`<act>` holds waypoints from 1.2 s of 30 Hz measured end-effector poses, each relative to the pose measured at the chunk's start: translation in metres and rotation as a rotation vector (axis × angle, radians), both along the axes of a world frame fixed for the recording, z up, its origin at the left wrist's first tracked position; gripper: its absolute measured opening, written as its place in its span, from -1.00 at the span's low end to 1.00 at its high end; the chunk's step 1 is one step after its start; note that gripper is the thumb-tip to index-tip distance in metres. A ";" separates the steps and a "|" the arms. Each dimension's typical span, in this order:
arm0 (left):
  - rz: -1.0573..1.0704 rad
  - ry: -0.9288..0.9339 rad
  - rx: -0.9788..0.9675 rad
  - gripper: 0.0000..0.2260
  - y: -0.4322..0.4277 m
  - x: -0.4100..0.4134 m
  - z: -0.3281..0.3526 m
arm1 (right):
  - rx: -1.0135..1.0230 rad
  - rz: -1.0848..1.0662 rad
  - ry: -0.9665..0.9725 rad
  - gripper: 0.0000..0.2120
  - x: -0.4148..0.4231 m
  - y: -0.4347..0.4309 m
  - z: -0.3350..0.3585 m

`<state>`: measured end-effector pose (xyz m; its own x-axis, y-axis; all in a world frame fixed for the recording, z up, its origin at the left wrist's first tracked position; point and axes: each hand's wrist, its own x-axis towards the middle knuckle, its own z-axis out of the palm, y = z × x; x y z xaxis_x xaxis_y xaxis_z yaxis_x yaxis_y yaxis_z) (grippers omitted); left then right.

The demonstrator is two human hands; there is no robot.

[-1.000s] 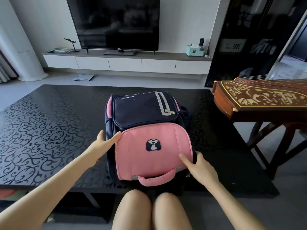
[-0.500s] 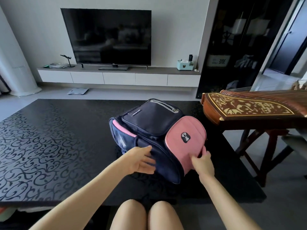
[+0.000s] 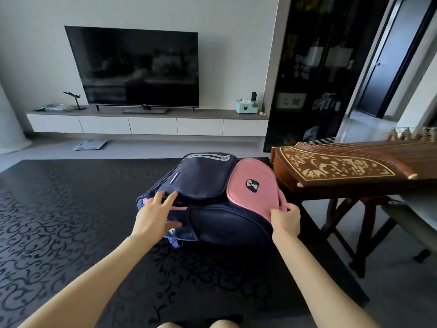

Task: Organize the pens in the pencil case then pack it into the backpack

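Since approx 1 s back, when it stood upright w/ the pink lid facing the person, the backpack point(image 3: 208, 185) has been swung round and now lies front-up on the table point(image 3: 59, 209), at about 1 o'clock from the person, top end toward 3 o'clock. L hand point(image 3: 153, 214) has gone from the pack's side to the near edge of the navy front pocket: fingers straight and spread, pressing flat, thumb out. R hand point(image 3: 286, 221) sits at the 3 o'clock end, fingers curled, pinching the rim of the pink flap point(image 3: 253, 185).

No pencil case or pens in view. They may already be inside, can't tell. Visible zips look shut, so my guess is late stage: repositioning or closing up.

Materials: pack is soft padded fabric, navy w/ pink mesh trim, grey zip tape, rounded pink lid w/ small panda patch. Tabletop is glossy black w/ swirl pattern. At 2 o'clock, just beside the pack, is a lacquered wood zither point(image 3: 343, 169) w/ pale inlay. TV point(image 3: 139, 67) at 12 o'clock, far off.
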<state>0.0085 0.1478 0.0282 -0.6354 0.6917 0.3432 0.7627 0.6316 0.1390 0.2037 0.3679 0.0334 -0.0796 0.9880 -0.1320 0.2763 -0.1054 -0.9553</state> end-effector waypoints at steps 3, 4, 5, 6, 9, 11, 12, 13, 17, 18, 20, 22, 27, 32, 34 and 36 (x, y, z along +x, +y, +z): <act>0.062 -0.115 0.128 -0.35 0.016 -0.004 0.014 | 0.193 -0.012 0.035 -0.70 -0.019 0.019 0.058; 0.079 -0.173 0.198 -0.38 0.024 -0.003 0.018 | 0.260 -0.006 0.052 -0.73 -0.024 0.023 0.079; 0.093 -0.238 0.277 -0.41 0.032 -0.001 0.019 | 0.334 0.012 0.052 -0.76 -0.030 0.025 0.098; 0.100 -0.307 0.360 -0.44 0.043 0.001 0.020 | 0.406 0.040 0.041 -0.76 -0.036 0.027 0.114; 0.082 -0.517 0.504 -0.58 0.082 0.008 0.014 | 0.599 0.179 -0.076 -0.62 -0.053 0.033 0.138; 0.058 -0.654 0.568 -0.63 0.111 0.012 0.004 | 0.754 0.256 -0.179 -0.57 -0.065 0.044 0.146; 0.050 -0.727 0.594 -0.64 0.124 0.015 -0.001 | 0.819 0.293 -0.219 -0.57 -0.070 0.050 0.150; 0.047 -0.803 0.611 -0.65 0.136 0.019 -0.005 | 0.870 0.330 -0.265 -0.57 -0.075 0.057 0.154; 0.033 -1.062 0.659 -0.69 0.187 0.039 -0.014 | 0.973 0.440 -0.359 -0.58 -0.086 0.097 0.166; 0.027 -1.084 0.668 -0.69 0.202 0.041 -0.015 | 0.976 0.443 -0.354 -0.57 -0.087 0.111 0.164; 0.026 -1.078 0.673 -0.70 0.228 0.041 -0.015 | 0.976 0.429 -0.365 -0.54 -0.087 0.134 0.157; 0.034 -1.006 0.614 -0.70 0.249 0.035 -0.012 | 0.975 0.396 -0.388 -0.52 -0.084 0.153 0.148; 0.076 -0.934 0.370 -0.60 0.273 0.020 0.002 | 0.950 0.373 -0.572 -0.49 -0.080 0.164 0.148; 0.047 -0.944 0.229 -0.56 0.249 0.012 0.008 | 0.966 0.401 -0.659 -0.47 -0.076 0.154 0.153; 0.048 -0.922 0.252 -0.59 0.233 0.010 0.018 | 0.962 0.384 -0.624 -0.49 -0.070 0.142 0.159; 0.055 -0.903 0.273 -0.61 0.216 0.009 0.033 | 0.999 0.351 -0.568 -0.54 -0.059 0.129 0.169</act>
<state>0.0171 0.3643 0.0614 -0.7693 0.6213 -0.1487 0.2647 0.5218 0.8109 0.1444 0.4972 0.2021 -0.5433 0.6102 0.5766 0.5499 0.7776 -0.3049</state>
